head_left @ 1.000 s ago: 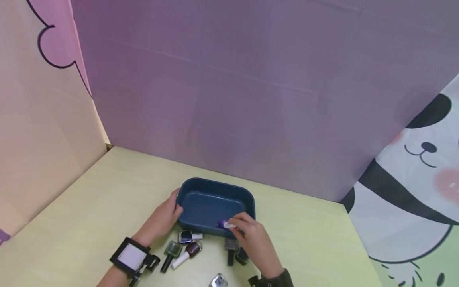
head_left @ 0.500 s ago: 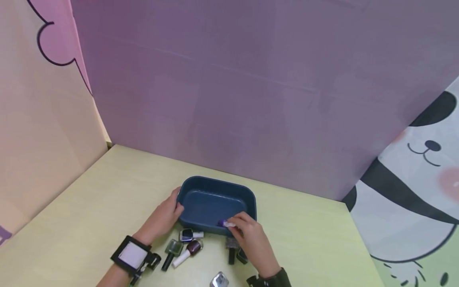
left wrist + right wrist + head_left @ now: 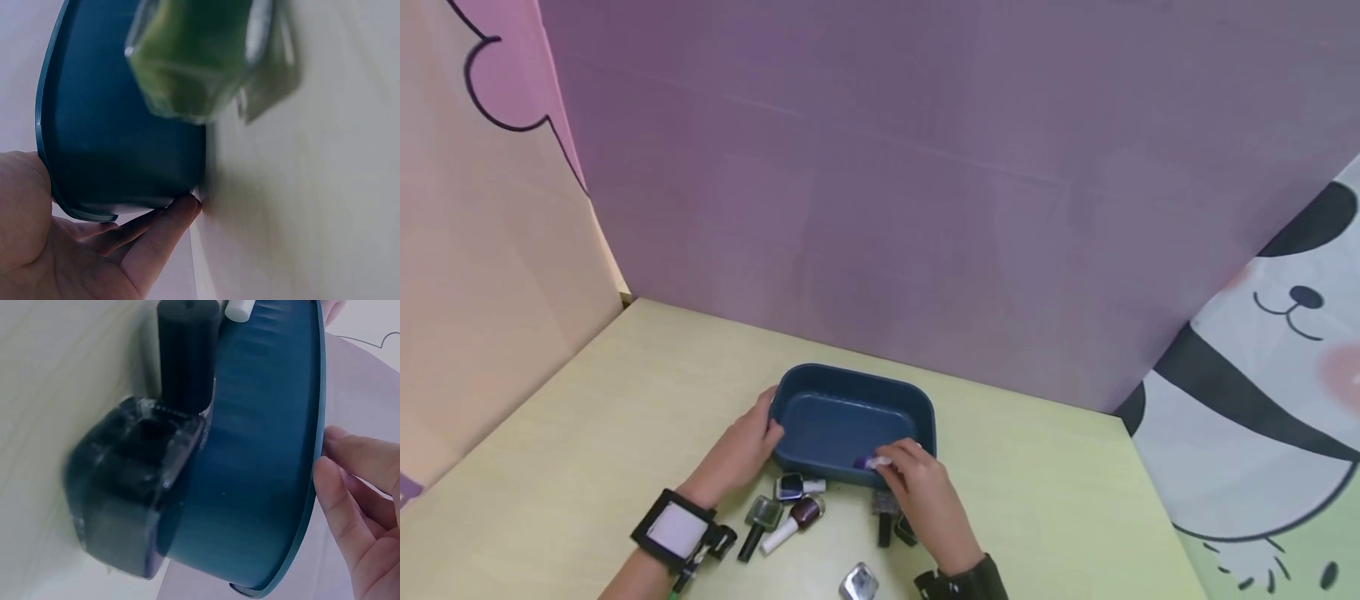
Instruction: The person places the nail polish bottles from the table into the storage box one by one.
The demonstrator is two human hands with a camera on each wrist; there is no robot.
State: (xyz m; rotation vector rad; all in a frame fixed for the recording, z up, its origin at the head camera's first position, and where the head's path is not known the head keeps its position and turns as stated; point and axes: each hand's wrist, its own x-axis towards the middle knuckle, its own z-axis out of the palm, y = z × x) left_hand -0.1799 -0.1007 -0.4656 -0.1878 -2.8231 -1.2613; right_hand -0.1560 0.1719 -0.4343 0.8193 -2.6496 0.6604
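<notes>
My left hand (image 3: 741,446) grips the left end of a dark blue plastic basin (image 3: 838,421), thumb at the rim; in the left wrist view its fingers (image 3: 169,234) reach around the basin's end towards the underside. Inside the basin, by the front wall, my right hand (image 3: 928,496) pinches the white cap of a purple nail polish bottle (image 3: 862,462). That bottle is hidden behind the basin wall in the right wrist view, where the thumb and fingers (image 3: 340,512) show beyond the rim. No other bottle is visible in the basin.
Nail polish bottles lie before the basin: dark blue (image 3: 789,487), green (image 3: 764,512), maroon (image 3: 807,512), glittery grey (image 3: 884,502) and a dark one (image 3: 906,529) partly behind my right hand. A silvery bottle (image 3: 858,582) is nearer. A purple panel (image 3: 880,208) stands behind the table.
Both hands stay nearly in place. The purple bottle's white cap end has tipped slightly upward in my right fingers. The head view has shifted a little.
</notes>
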